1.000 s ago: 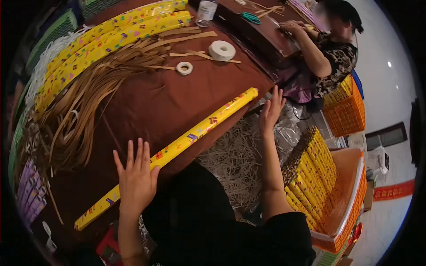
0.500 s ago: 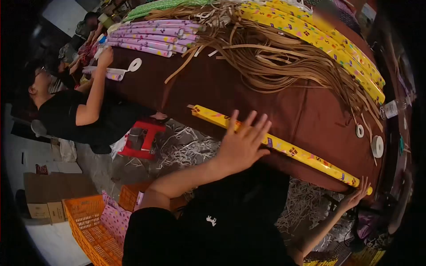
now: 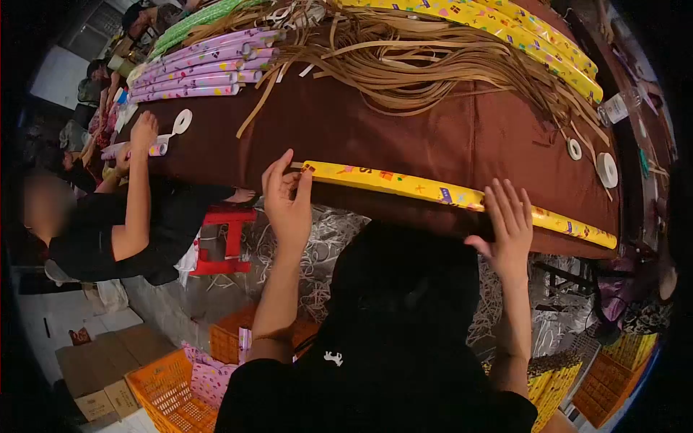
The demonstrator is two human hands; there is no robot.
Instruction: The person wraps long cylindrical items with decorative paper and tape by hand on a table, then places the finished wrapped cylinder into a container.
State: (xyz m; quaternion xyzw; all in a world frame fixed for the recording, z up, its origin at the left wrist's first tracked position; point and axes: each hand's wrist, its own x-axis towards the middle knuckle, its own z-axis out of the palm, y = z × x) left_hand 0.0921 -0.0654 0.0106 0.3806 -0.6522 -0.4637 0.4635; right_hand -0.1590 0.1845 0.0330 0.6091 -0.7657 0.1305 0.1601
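A slim roll of yellow patterned wrapping paper (image 3: 411,186) lies along the near edge of the brown-covered table (image 3: 419,141). At its left end is my left hand (image 3: 289,206), fingers half curled and apart, thumb beside the paper's edge. A short brown end pokes out of the roll there, close to my fingers. My right hand (image 3: 510,224) rests flat on the right part of the roll, fingers stretched out and thumb spread. The roll's far right end extends beyond that hand.
Brown strips (image 3: 433,65) lie heaped behind the roll, with finished yellow rolls (image 3: 498,29) and purple rolls (image 3: 188,72) around them. White tape (image 3: 607,171) and a clear bottle (image 3: 617,108) sit at right. A co-worker (image 3: 108,224) works at left near a red stool (image 3: 229,242). An orange crate (image 3: 170,390) stands below.
My left hand has moved from the roll's middle to its left end. My right hand has slid inward from the right end and now lies flat. The view has shifted.
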